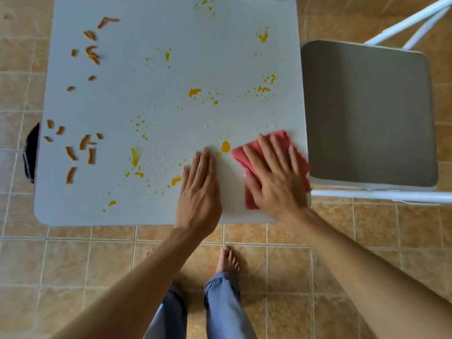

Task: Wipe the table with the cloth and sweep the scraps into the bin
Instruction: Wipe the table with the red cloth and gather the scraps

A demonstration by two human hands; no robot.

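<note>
Seen from above, left to right. At the far left, tucked under the table point(73, 211) edge, a dark rounded shape point(31, 152), possibly the bin; too hidden to be sure. Down the table's left side, orange scraps point(84, 143) scattered in loose clusters: small, dry-looking, curled strips, likely light and easily flicked, so best herded with a broad edge rather than picked up singly. Across the middle, yellow spills point(194, 92) and fine droplets, wet-looking, likely to smear under one pass. Near the front edge, left hand point(199, 187) flat on the bare surface, palm down, fingers straight and pressed together, holding nothing. Just beside it, a yellow blob point(225, 146) touching the cloth's near corner. Then right hand point(276, 177), slightly blurred, palm down on the red cloth point(239, 155), fingers spread, pressing rather than pinching. Cloth at the front right corner, thin, soft, limp, likely to bunch; best driven by a flat open palm over its middle. Right of the table, a grey chair point(367, 111). Below, tiled floor point(73, 265) and bare foot point(228, 259).
</note>
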